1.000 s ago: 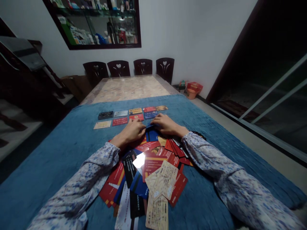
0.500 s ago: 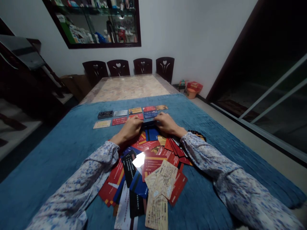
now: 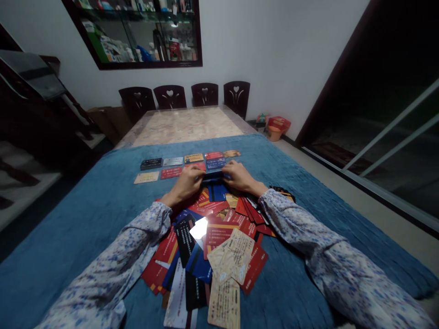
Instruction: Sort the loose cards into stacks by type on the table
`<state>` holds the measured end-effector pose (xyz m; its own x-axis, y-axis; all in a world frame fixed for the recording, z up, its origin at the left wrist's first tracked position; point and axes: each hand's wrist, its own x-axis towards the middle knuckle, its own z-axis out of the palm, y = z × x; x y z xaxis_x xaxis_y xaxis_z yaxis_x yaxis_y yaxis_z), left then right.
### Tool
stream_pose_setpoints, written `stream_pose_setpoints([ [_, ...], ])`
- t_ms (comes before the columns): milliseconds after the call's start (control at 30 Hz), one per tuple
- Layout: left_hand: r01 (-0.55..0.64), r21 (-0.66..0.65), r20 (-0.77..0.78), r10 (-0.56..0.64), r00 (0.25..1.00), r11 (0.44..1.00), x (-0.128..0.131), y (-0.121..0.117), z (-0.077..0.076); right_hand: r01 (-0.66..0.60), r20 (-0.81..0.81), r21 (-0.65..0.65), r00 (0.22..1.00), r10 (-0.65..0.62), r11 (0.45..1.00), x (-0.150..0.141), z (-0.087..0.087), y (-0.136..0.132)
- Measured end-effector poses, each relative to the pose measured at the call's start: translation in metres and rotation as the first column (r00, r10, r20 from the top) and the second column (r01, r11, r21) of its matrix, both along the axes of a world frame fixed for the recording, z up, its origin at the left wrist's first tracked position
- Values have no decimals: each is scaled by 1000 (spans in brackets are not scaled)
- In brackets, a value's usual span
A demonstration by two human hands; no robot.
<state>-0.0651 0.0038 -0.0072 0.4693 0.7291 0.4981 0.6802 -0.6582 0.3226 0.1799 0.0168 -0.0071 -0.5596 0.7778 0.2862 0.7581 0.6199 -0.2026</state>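
Observation:
My left hand (image 3: pixel 186 182) and my right hand (image 3: pixel 239 177) meet over the blue cloth (image 3: pixel 85 205), each pinching one end of a dark blue card (image 3: pixel 213 174) held flat just above the cloth. The card sits at the near edge of two rows of cards (image 3: pixel 187 163) laid out side by side. Behind my hands, toward me, lies a loose pile of cards (image 3: pixel 212 242) in red, blue, black and beige, some overlapping. My sleeves are pale with small blue flecks.
Beyond the cloth the bare marbled table top (image 3: pixel 185 125) runs to several dark chairs (image 3: pixel 185 96) against the wall. A glass cabinet (image 3: pixel 144 32) hangs above them. A red bucket (image 3: pixel 278 125) stands on the floor at right, near glass doors.
Both hands have carried the dark blue card away from the pile, forward to the near row of laid-out cards. The pile has not shifted.

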Motion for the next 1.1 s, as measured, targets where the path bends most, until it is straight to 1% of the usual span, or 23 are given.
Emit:
stream_pose_setpoints([
  [133, -13, 36, 93, 9, 996, 999, 4, 1, -5, -50, -142, -19, 989, 47, 999, 2, -7, 7],
  [233, -16, 43, 139, 10, 990, 999, 6, 1, -7, -105, -285, 12, 953, 104, 994, 4, -10, 13],
  [333, -25, 44, 157, 18, 987, 999, 6, 1, -9, -129, -391, 72, 909, 147, 989, 5, -7, 14],
  [467, -10, 33, 142, 5, 990, 999, 5, 2, -10, -146, -448, 110, 876, 180, 983, 6, -1, 11],
  [633, -13, 15, 125, 11, 992, 1000, 5, 2, -10, -162, -465, 108, 864, 194, 981, 5, -1, 11],
  [733, -16, 10, 119, 15, 993, 1000, 5, 2, -9, -179, -431, 127, 876, 217, 976, 3, -1, 12],
  [800, -27, 14, 117, 25, 993, 1000, 5, 1, -8, -155, -383, 169, 900, 210, 973, 1, -1, 12],
  [867, -41, 22, 116, 38, 993, 999, 5, 0, -8, -105, -333, 231, 926, 180, 967, 0, 0, 11],
  [967, -59, 45, 127, 53, 991, 997, 6, -2, -6, -40, -273, 323, 953, 134, 946, -1, 1, 10],
  [1100, -92, 97, 179, 73, 981, 991, 7, -5, -3, -32, -200, 405, 972, 123, 914, -1, -1, 10],
])
